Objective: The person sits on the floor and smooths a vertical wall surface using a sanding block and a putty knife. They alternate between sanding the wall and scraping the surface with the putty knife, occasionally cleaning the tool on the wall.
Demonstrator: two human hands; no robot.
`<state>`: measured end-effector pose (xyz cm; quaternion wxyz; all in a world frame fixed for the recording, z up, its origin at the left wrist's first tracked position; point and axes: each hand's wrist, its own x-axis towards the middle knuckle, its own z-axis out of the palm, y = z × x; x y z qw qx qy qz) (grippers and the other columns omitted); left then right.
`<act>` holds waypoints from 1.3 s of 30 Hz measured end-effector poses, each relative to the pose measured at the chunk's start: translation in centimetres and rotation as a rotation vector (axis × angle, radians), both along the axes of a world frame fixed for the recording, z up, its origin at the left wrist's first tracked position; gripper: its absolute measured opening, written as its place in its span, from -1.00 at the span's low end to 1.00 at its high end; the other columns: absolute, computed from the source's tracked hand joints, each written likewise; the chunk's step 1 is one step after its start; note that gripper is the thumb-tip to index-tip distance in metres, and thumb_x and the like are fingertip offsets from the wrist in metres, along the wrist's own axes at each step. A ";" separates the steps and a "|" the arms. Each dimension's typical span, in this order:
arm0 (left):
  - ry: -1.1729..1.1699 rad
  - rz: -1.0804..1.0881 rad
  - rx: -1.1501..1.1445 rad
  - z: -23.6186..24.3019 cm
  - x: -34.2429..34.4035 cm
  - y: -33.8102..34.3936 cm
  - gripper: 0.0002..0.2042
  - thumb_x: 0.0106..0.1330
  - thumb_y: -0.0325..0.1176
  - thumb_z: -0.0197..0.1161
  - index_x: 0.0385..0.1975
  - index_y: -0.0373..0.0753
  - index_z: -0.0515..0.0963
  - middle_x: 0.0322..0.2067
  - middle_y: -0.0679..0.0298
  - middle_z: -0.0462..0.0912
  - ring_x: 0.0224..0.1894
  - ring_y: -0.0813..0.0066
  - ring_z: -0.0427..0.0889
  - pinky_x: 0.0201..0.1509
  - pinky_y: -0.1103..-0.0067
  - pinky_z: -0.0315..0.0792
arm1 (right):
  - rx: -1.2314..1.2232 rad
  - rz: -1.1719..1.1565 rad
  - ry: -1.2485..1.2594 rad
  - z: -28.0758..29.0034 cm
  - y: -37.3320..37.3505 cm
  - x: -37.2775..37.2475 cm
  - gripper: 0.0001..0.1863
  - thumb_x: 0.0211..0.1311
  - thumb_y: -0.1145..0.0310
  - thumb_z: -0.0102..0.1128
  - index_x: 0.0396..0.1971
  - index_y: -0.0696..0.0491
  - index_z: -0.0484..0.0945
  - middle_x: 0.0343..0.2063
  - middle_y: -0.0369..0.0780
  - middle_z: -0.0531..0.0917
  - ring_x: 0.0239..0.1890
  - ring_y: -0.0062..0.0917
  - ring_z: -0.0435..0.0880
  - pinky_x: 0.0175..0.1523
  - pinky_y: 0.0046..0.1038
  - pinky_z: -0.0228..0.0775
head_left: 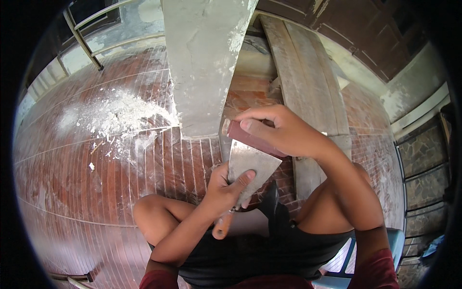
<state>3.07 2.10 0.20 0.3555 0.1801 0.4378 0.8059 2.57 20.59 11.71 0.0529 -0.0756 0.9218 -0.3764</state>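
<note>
In front of my lap, my left hand (pixel 223 190) grips a putty knife (pixel 251 163) by its wide metal blade, thumb flat on the face. The wooden handle points down toward my body, and the blade's broad edge points up and away. My right hand (pixel 283 129) is closed on a reddish-brown sanding block (pixel 245 138), with the thumb on its near side and the fingers over the top. The block lies across the blade's broad edge and seems to touch it. It hides part of that edge. The undersides of both tools are out of sight.
A grey plastered pillar (pixel 202 62) stands straight ahead. White plaster debris (pixel 120 115) is scattered over the red tiled floor (pixel 110 192) to its left. Long wooden planks (pixel 308 72) lie to the right. A blue plastic chair (pixel 397 241) shows beneath me.
</note>
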 end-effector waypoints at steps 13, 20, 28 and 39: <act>0.047 -0.166 -0.006 -1.2 1.8 0.7 -0.73 0.43 -0.27 0.23 -0.13 -0.38 0.45 -0.51 0.18 0.60 -0.71 0.55 0.50 -0.72 0.63 0.29 | -0.113 -0.028 0.012 -2.9 -0.4 -0.8 -0.62 0.43 0.17 0.03 -0.07 0.19 0.61 -0.33 -0.12 0.70 -0.26 -0.55 0.62 -0.07 -0.47 0.43; 0.055 -0.202 -0.005 -0.9 0.7 0.5 -0.75 0.41 -0.31 0.25 -0.15 -0.39 0.47 -0.49 0.18 0.62 -0.70 0.53 0.52 -0.71 0.61 0.34 | -0.381 -0.202 0.039 -0.5 -0.3 -0.2 -0.60 0.50 0.15 -0.04 -0.04 0.21 0.55 -0.36 -0.27 0.65 -0.32 -0.66 0.58 -0.18 -0.57 0.42; 0.056 0.303 0.131 -1.5 -2.3 -1.6 -0.65 0.19 -0.25 0.47 -0.26 -0.41 0.55 -0.48 0.19 0.65 -0.66 0.51 0.56 -0.65 0.63 0.39 | -0.770 -0.277 -0.086 1.3 -0.5 0.4 -0.55 0.54 0.13 -0.21 0.08 0.22 0.39 -0.21 0.03 0.68 -0.44 -0.37 0.72 -0.41 -0.44 0.63; 1.247 0.604 0.093 -2.5 -4.4 -2.2 -0.75 -0.09 -0.43 0.58 -0.42 -0.28 0.66 -0.53 0.25 0.59 -0.52 0.50 0.58 -0.50 0.62 0.40 | -0.946 -0.210 -0.188 1.8 -0.8 0.7 -0.56 0.56 0.19 -0.26 0.09 0.24 0.42 -0.19 0.06 0.68 -0.38 -0.34 0.75 -0.33 -0.38 0.67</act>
